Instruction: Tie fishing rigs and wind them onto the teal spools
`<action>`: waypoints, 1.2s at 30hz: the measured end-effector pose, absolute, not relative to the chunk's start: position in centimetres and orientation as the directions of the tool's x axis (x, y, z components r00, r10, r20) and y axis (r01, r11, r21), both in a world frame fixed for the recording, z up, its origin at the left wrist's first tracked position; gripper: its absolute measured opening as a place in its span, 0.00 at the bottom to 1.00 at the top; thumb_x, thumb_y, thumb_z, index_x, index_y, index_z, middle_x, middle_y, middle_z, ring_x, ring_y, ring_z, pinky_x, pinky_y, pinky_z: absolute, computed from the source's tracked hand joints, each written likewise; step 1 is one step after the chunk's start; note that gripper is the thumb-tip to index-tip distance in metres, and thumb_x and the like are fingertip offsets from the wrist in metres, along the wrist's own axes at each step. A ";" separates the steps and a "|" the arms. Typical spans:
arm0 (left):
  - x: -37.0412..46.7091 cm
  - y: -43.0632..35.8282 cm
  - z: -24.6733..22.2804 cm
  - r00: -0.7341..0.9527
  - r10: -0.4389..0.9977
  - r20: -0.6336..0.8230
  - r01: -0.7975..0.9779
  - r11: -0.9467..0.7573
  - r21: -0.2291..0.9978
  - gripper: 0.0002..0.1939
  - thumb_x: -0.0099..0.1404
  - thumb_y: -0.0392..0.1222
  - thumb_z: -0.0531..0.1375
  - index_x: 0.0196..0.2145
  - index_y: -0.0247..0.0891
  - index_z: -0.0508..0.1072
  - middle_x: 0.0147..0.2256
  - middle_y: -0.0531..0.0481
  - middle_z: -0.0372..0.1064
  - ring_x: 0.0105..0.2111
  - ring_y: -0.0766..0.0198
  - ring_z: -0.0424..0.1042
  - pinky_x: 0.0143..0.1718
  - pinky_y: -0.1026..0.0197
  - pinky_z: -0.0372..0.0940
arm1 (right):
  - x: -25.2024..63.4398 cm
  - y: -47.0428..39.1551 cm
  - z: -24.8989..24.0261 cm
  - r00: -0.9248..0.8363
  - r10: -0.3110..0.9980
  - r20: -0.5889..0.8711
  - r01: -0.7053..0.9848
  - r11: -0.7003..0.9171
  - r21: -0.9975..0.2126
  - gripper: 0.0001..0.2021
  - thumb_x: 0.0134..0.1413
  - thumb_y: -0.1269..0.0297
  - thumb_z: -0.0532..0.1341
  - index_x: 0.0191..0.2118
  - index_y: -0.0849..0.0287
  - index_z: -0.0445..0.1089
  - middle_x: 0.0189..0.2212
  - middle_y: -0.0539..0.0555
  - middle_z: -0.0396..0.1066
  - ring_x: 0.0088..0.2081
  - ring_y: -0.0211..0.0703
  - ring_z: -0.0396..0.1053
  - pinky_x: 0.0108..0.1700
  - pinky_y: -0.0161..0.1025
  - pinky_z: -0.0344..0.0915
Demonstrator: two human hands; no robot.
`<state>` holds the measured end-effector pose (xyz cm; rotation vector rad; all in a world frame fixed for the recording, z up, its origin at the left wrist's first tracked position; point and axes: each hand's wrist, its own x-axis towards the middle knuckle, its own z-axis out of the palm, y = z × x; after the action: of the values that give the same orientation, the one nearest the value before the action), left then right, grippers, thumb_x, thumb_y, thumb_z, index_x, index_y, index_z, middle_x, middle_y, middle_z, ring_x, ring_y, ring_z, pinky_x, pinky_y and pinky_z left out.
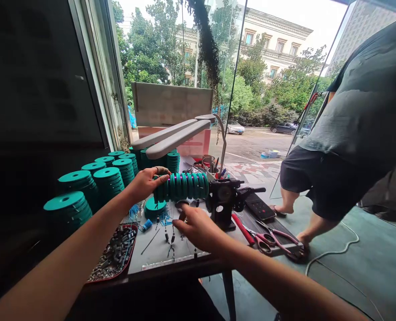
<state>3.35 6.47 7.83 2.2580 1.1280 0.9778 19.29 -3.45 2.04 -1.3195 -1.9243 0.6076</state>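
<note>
A row of green foam spools [184,186] sits side by side on the shaft of a black winding machine [224,198]. My left hand [149,182] grips the outer end of this row, thumb on the front and fingers over the top. Below the row, my right hand [194,225] is closed with its fingers curled together; what they hold is too small to make out. Fishing rigs with dark sinkers [167,237] hang and lie on the white tabletop [151,256] beside it. A single flat green spool [155,207] lies under the row.
Stacks of green spools [109,180] stand at left. A red tray [113,252] holds metal pieces. Scissors [274,236], a red-handled tool [243,229] and a phone [258,206] lie at right. A white lamp [181,136] overhangs the table. A person [348,111] stands at right.
</note>
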 end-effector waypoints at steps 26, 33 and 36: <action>4.3 9.5 9.0 0.357 0.934 0.029 0.581 -0.247 0.776 0.14 0.61 0.45 0.55 0.43 0.36 0.68 0.42 0.47 0.68 0.37 0.60 0.70 0.36 0.53 0.67 | 17.3 -8.4 -6.4 -0.150 0.986 0.079 0.187 0.107 -0.977 0.19 0.46 0.68 0.58 0.46 0.47 0.65 0.41 0.50 0.71 0.43 0.48 0.68 0.43 0.44 0.62; 4.5 9.6 9.3 0.319 0.946 -0.056 0.631 -0.168 0.757 0.15 0.62 0.45 0.54 0.45 0.37 0.67 0.45 0.46 0.67 0.39 0.59 0.69 0.38 0.51 0.66 | 18.4 -8.2 -4.7 -0.210 0.943 0.260 0.760 0.325 -0.563 0.19 0.46 0.76 0.54 0.46 0.62 0.67 0.44 0.61 0.68 0.45 0.53 0.65 0.45 0.45 0.61; 4.6 9.1 9.7 0.315 0.947 -0.065 0.645 -0.163 0.747 0.16 0.61 0.46 0.55 0.45 0.36 0.67 0.45 0.48 0.67 0.40 0.55 0.69 0.38 0.50 0.66 | 19.1 -8.3 -4.7 -0.152 0.929 0.337 0.844 0.300 -0.445 0.16 0.47 0.78 0.51 0.40 0.61 0.69 0.36 0.59 0.70 0.37 0.50 0.68 0.38 0.42 0.62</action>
<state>4.56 9.13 9.73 1.8949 1.4089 0.5584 19.10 -8.25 -4.69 -1.5720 -2.0233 0.2019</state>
